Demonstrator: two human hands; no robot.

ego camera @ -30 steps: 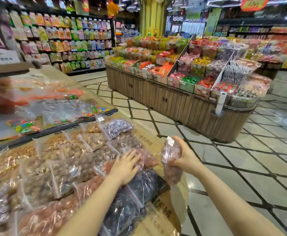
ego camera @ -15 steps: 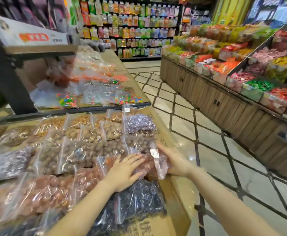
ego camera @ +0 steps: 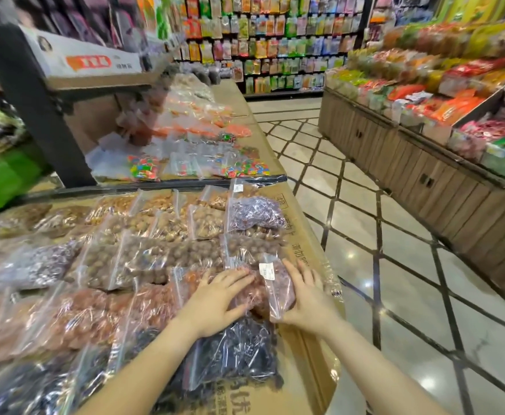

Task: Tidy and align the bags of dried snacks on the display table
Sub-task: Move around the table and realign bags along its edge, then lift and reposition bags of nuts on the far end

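Note:
Clear zip bags of dried snacks lie in rows on the cardboard-covered display table [ego camera: 302, 348]. A small bag of reddish dried fruit [ego camera: 279, 290] with a white price label stands on its edge at the right end of the reddish row. My right hand [ego camera: 306, 304] holds it from the right side, fingers along its back. My left hand [ego camera: 215, 301] lies flat, fingers apart, on the neighbouring reddish bag [ego camera: 245, 292]. Just in front of both hands lies a bag of dark dried fruit [ego camera: 233, 354].
Brown nut bags [ego camera: 167, 259] and a purple-wrapped bag [ego camera: 254, 212] fill the rows behind. A black rail [ego camera: 161, 187] separates a farther table of candy bags. A black post [ego camera: 33, 103] stands at the left. The tiled aisle [ego camera: 395, 265] and a wooden candy stand [ego camera: 424, 163] lie to the right.
My right hand carried the small bag from the air beside the table down onto the reddish row. My left hand stayed on the bags. The view turned left and down.

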